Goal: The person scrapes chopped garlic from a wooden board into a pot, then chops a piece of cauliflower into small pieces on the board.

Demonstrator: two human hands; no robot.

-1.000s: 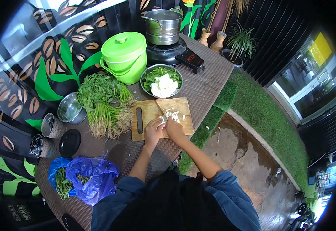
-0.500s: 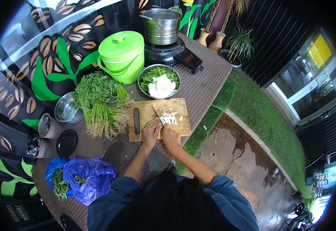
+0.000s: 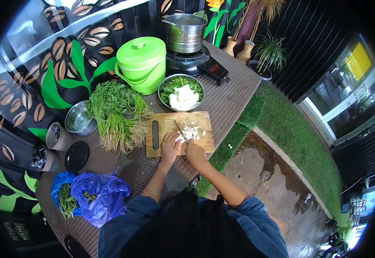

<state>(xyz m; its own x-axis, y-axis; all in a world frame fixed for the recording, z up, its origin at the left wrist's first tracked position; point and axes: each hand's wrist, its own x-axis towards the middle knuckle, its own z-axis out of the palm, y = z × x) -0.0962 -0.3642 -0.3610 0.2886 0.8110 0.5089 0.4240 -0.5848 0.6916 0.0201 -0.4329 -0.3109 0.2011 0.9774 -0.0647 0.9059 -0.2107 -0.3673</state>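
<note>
On a wooden cutting board (image 3: 163,128) lies a small heap of chopped white pieces (image 3: 191,132). My right hand (image 3: 195,152) is closed round a knife (image 3: 179,127), its blade slanting up and left beside the heap. Just left of the blade, the bent fingers of my left hand (image 3: 169,145) press on a white piece (image 3: 180,139) against the board. Behind the board stands a metal bowl (image 3: 161,98) of green leaves (image 3: 176,82) with a white mass (image 3: 184,98) on top. Rooted greens (image 3: 120,116) lie left of the board.
A lidded green bucket (image 3: 141,64) and a steel pot (image 3: 185,34) on a black stove (image 3: 183,62) stand at the back. An empty metal bowl (image 3: 80,119), cutlery holders (image 3: 59,136), a black lid (image 3: 77,156) and blue plastic bags (image 3: 99,198) are to the left.
The view has shifted slightly, so the table items appear a little to the right. Both hands keep their places at the board, with the knife still in my right hand.
</note>
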